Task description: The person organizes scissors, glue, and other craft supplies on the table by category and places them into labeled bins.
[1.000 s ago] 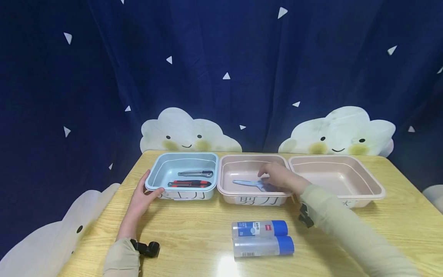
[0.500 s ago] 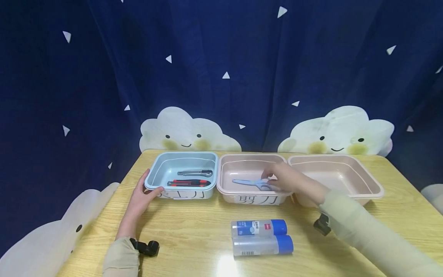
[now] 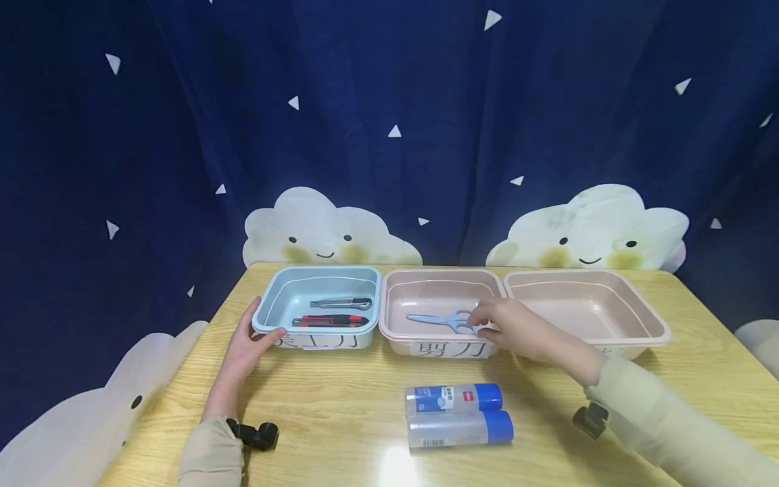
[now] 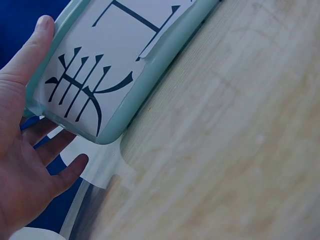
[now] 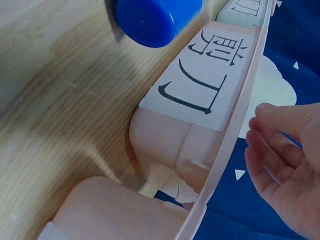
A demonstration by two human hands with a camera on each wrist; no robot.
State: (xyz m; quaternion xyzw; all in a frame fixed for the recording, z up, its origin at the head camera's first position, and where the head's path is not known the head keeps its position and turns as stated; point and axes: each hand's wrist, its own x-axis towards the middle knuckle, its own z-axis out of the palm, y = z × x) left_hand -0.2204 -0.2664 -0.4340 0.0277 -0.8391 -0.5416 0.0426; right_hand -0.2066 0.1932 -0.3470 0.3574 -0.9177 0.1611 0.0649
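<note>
My left hand [image 3: 246, 348] rests at the front left corner of a light blue plastic bin [image 3: 324, 272], thumb along its front rim and fingers at its side. Two utility knives lie in that bin: a grey one [image 3: 341, 303] and a red and black one [image 3: 331, 320]. In the middle pink bin [image 3: 392, 297] lies a pair of light blue scissors [image 3: 439, 319], blades pointing left. Over this bin's right side is my right hand [image 3: 517, 328], close to the scissors' handles. The right wrist view shows its fingers [image 5: 272, 150] loosely bent, with nothing between them.
Two clear glue bottles with blue caps, an upper one [image 3: 435, 399] and a lower one [image 3: 447, 431], lie on the wooden table [image 3: 328, 419] before the bins. Another pink bin [image 3: 654, 335] stands at the right. A dark blue curtain [image 3: 389, 81] hangs behind.
My right hand has drawn back to the right from over the scissors, uncovering their handles. The scissors stay in the middle bin. My left hand keeps its place.
</note>
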